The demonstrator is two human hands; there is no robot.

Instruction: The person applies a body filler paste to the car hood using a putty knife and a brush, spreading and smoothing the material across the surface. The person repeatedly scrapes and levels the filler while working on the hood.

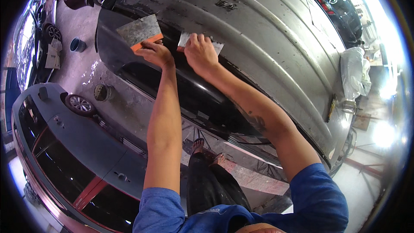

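Observation:
My left hand (156, 53) grips a wide metal filler spreader (140, 30) by its orange edge, with the grey, smeared blade pointing away from me. Close beside it on the right, my right hand (201, 52) is closed around a second metal spreader (183, 39), which has a reddish edge and is partly hidden by the fingers. Both hands are above the near edge of a vehicle's ribbed grey roof (258, 56), which bears dark, patchy marks. I cannot tell whether the right spreader touches the roof.
I stand on a raised plank (246, 174) beside the vehicle. Behind and left is a grey-and-red car (86, 142) with a dark bucket (102, 92) near its wheel. A blue-grey bucket (77, 45) stands farther off. White plastic sheeting (355, 73) hangs at the right.

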